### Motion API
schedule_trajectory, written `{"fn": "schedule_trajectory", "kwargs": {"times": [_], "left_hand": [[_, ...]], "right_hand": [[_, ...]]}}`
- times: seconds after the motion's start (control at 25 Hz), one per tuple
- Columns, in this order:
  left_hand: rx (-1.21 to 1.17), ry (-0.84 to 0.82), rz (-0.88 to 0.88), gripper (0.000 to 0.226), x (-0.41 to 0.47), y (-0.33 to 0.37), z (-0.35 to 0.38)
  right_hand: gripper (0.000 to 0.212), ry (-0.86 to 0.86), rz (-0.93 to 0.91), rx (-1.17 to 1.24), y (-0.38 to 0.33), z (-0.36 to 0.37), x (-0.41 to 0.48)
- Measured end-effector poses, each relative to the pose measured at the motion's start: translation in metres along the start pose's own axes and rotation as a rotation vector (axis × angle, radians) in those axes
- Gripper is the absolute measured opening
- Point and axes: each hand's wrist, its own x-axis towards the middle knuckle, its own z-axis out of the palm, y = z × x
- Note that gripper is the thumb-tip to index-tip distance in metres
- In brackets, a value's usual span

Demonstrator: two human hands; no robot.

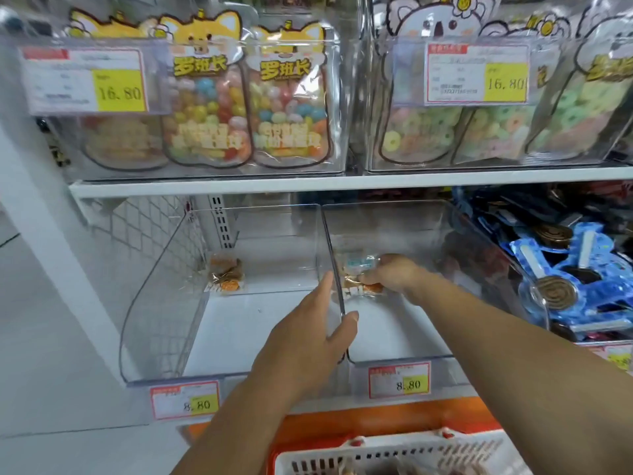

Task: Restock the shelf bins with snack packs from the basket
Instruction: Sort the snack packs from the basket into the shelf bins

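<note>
Two clear plastic bins stand side by side on the lower shelf. The left bin [161,303] holds one snack pack [226,274] near its back. Deep inside the right bin [404,358], my right hand [390,272] grips a second snack pack [359,281] that lies on the bin floor. My left hand [308,337] holds the wall where the two bins meet, fingers on the left side and thumb on the right side. The white basket [394,454] with a red rim sits below the shelf at the bottom edge; what it holds is unclear.
The upper shelf [212,186] carries clear bins of candy bags [205,108] and ring gummies [428,132]. A bin of blue-wrapped snacks [565,269] stands right of my right arm. Price tags [399,378] line the shelf front. White floor lies to the left.
</note>
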Motion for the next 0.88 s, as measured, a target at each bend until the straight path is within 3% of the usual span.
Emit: {"fn": "schedule_trajectory", "kwargs": {"times": [0.32, 0.48, 0.52, 0.6, 0.68, 0.72, 0.8, 0.88], "left_hand": [[0.044, -0.018, 0.03, 0.069, 0.004, -0.005, 0.005], [-0.047, -0.036, -0.006, 0.071, -0.001, -0.001, 0.001], [-0.016, -0.001, -0.012, 0.071, -0.004, 0.001, 0.0], [0.042, 0.243, 0.057, 0.062, -0.021, 0.009, 0.001], [-0.034, 0.55, 0.25, 0.044, -0.044, 0.019, 0.007], [-0.08, 0.614, 0.325, 0.038, -0.054, 0.022, 0.014], [-0.086, 0.521, 0.399, 0.032, -0.074, 0.022, 0.039], [0.017, 0.23, 0.363, 0.034, -0.093, 0.012, 0.077]], "right_hand": [[0.047, 0.039, 0.013, -0.258, -0.012, 0.018, 0.013], [0.071, 0.092, -0.019, -0.128, -0.018, -0.006, -0.027], [0.067, 0.168, -0.071, -0.043, -0.017, -0.015, -0.042], [0.048, 0.393, -0.238, 0.14, -0.007, -0.029, -0.081], [0.027, 0.642, -0.448, 0.324, 0.011, -0.032, -0.134], [0.02, 0.747, -0.539, 0.376, 0.024, -0.028, -0.159], [0.017, 0.83, -0.608, 0.353, 0.065, -0.004, -0.198], [0.015, 0.656, -0.485, 0.159, 0.12, 0.035, -0.221]]}}
